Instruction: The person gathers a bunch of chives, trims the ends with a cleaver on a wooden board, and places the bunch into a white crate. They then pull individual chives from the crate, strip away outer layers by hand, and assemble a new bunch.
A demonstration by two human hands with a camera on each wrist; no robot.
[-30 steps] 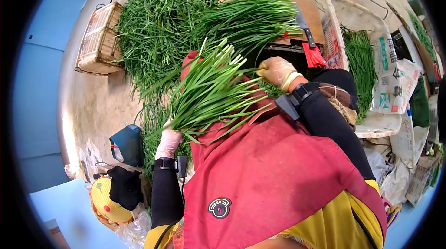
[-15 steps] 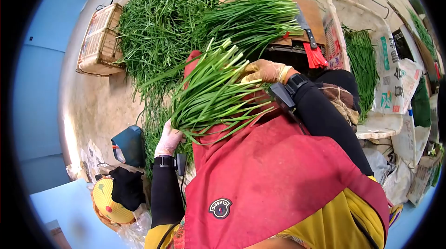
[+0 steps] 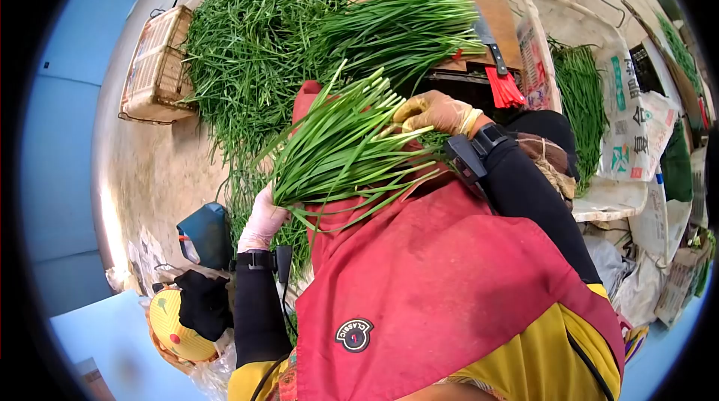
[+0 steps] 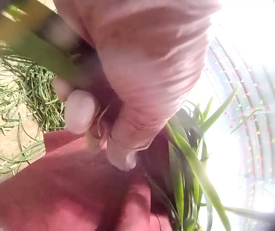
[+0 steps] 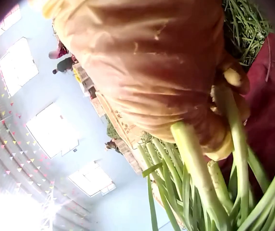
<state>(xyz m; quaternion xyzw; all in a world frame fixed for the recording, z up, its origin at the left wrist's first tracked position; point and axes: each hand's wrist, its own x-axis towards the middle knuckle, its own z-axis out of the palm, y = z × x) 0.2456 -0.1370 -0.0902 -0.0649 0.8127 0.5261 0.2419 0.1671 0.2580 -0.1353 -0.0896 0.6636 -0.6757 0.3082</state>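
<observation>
A loose bunch of garlic chives (image 3: 341, 146) lies fanned over the red apron (image 3: 419, 281), its pale cut ends pointing up and right. My gloved left hand (image 3: 262, 217) grips the bunch at its lower left, by the leaves. In the left wrist view, the curled fingers (image 4: 123, 154) and leaves hanging beside them show. At the stem ends, my right hand (image 3: 440, 113), in a yellowish glove, has its fingers curled. The right wrist view shows its fingertips pinching a pale chive stalk (image 5: 235, 115), with other stems just below.
Beyond the bunch, a large heap of chives (image 3: 255, 41) covers the floor. More chives (image 3: 404, 26) lie on a wooden board (image 3: 503, 23) with a knife (image 3: 494, 49). Red strips (image 3: 505, 90) hang at its edge. A white basket (image 3: 539, 64) stands right, a wicker crate (image 3: 157, 64) left.
My right hand moved left from beside the bunch to the stem ends, then drew back slightly right. The left hand shifted a little left, still gripping the chives.
</observation>
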